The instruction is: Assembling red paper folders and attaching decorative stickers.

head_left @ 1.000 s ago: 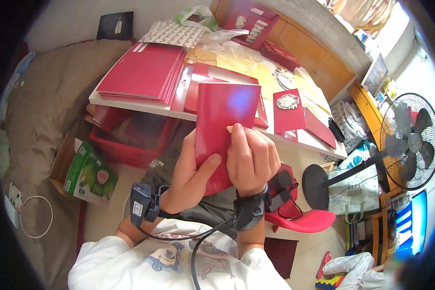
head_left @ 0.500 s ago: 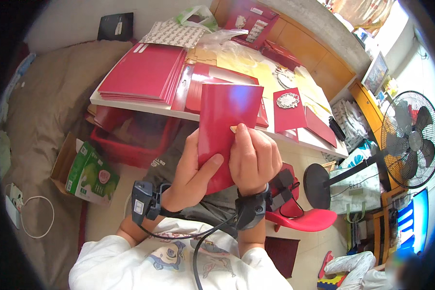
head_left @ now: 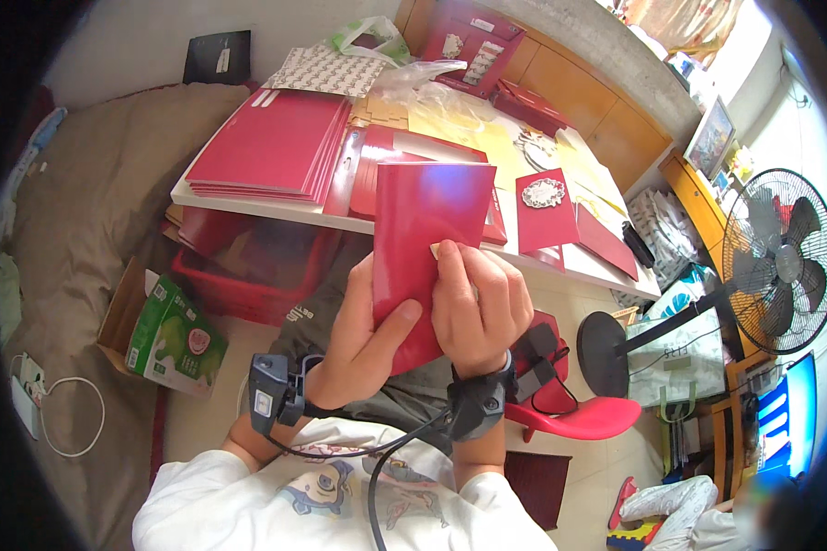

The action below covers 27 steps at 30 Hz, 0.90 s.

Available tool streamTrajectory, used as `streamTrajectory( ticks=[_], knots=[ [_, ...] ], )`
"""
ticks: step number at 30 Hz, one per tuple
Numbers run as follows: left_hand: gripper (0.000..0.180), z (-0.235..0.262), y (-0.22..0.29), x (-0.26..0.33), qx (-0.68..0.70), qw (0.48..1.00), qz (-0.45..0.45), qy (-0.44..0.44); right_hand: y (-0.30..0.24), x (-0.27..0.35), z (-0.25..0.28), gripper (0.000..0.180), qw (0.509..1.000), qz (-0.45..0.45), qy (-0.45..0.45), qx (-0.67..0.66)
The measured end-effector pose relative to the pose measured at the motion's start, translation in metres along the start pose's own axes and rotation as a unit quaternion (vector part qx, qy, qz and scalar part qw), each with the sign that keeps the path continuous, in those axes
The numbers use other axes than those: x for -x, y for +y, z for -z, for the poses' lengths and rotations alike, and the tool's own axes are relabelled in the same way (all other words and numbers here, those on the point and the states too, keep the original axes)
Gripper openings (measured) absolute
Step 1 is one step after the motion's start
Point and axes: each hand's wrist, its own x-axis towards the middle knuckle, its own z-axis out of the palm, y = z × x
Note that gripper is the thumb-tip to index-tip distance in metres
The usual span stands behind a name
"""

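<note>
A glossy red folded card [head_left: 423,207] is held upright in front of me, at the near edge of the white table [head_left: 276,211]. My left hand [head_left: 363,335] is closed on its left side, with the thumb across the front face and the other fingers mostly hidden behind. Against the right part of that face presses my right hand [head_left: 480,308], fingers curled. A small pale yellowish piece [head_left: 436,249] pokes out at its fingertips; the rest of it is hidden. Just right of the card, on the table, lies a red panel [head_left: 544,230] with a white ornate label [head_left: 543,193].
A stack of red cards [head_left: 262,142] fills the table's left side. Below stands a red plastic crate [head_left: 248,285], beside a green carton [head_left: 179,335]. To the right are a red chair [head_left: 579,416] and a black standing fan [head_left: 786,262]. Someone sits at the lower right [head_left: 680,519].
My right hand and the pale piece have shifted slightly left along the card's face. The left hand keeps its hold, and the card has barely moved.
</note>
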Motion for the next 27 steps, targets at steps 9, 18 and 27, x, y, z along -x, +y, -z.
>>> streamTrajectory(
  ticks=[9, 18, 27],
  knots=[
    [0.049, -0.0018, 0.0009, 0.0005, 0.026, 1.000, 0.010, 0.002, 0.0005, 0.0017, 0.0017, 0.022, 1.000, 0.011, -0.022, 0.006],
    [0.048, -0.0004, 0.0008, 0.0014, 0.002, 1.000, 0.015, 0.000, 0.0001, 0.0039, 0.0025, 0.023, 1.000, 0.003, -0.029, -0.008],
    [0.049, -0.0005, -0.0007, 0.0019, 0.015, 1.000, 0.013, 0.001, -0.0011, 0.0036, 0.0030, 0.022, 0.999, -0.002, -0.033, -0.016]
  ],
)
